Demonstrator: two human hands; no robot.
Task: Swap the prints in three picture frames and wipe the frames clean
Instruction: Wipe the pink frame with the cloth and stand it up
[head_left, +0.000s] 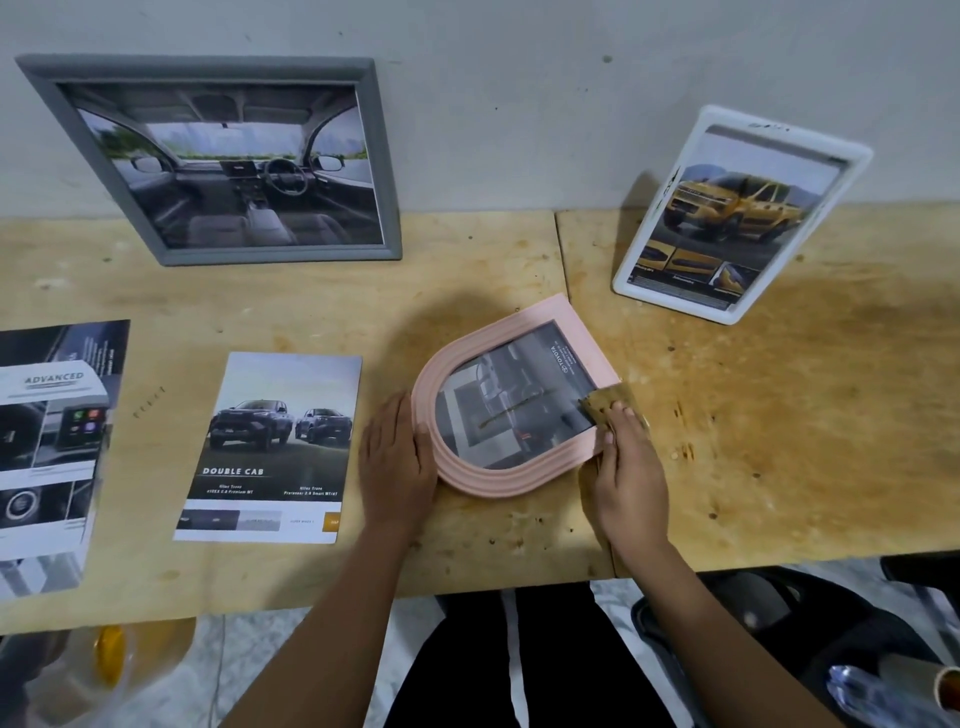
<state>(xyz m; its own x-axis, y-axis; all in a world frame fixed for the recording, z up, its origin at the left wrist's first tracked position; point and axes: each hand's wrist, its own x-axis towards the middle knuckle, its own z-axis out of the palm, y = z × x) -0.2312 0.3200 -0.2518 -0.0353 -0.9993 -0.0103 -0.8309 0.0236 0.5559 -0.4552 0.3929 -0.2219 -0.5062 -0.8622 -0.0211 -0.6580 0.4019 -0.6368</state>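
A pink arch-shaped frame (582, 332) lies flat on the wooden table (779, 441), holding a grey car print. My left hand (397, 467) rests flat against the frame's left rounded edge, fingers straight. My right hand (626, 467) presses a tan cloth (605, 402) onto the frame's right edge and glass. A grey frame (374, 156) with a car-interior print leans on the wall at the back left. At the back right, a white frame (852, 171) with a yellow truck print also leans on the wall.
Two loose prints lie on the table's left part: a "Double Cab" sheet (272, 447) and an "Advanced" sheet (52, 441) at the far left edge. The table's near edge runs just below my wrists. A black sandal (753, 613) sits on the floor at the right.
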